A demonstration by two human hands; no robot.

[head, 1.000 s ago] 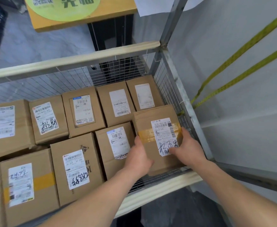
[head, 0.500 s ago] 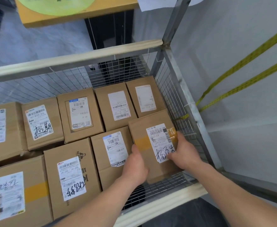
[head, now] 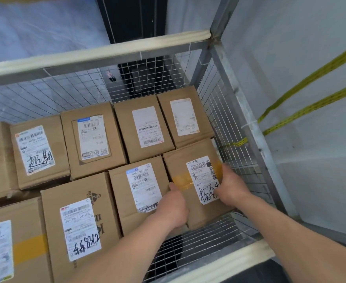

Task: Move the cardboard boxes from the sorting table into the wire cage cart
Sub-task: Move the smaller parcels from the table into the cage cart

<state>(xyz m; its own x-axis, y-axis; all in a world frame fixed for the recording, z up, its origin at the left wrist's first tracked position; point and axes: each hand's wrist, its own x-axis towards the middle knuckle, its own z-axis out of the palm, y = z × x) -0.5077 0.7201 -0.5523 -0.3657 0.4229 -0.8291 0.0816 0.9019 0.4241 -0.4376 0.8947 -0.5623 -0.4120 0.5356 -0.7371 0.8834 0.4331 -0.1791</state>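
The box (head: 181,163) has sunk into the cart (head: 247,127), left hand (head: 175,208) and right hand (head: 232,187) grasping it.

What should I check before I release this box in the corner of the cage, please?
1. Both hands hold the taped box: left hand at its near-left corner, right hand on its right edge. Ok.
2. Box inside the wire cage cart. Ok.
3. Label facing up. Ok.
4. Base flat on the mesh floor. Cannot tell; underside hidden.
5. Left fingers clear of the neighbouring box. Cannot tell; fingertips hidden.
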